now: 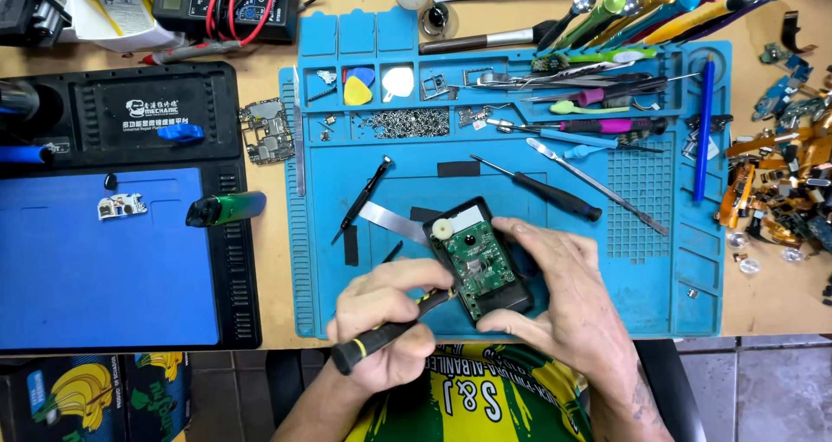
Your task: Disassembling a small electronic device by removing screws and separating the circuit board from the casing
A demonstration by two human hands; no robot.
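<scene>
A small black device lies open on the blue repair mat, showing a green circuit board and a cream round part at its top corner. My right hand grips the device from the right side and below. In my left hand is a black and yellow screwdriver, whose tip touches the lower left edge of the green board.
Two black screwdrivers and a metal strip lie on the mat above the device. Its top trays hold picks, screws and tweezers. A black and blue work pad sits left. Loose flex cables and parts pile up at the right.
</scene>
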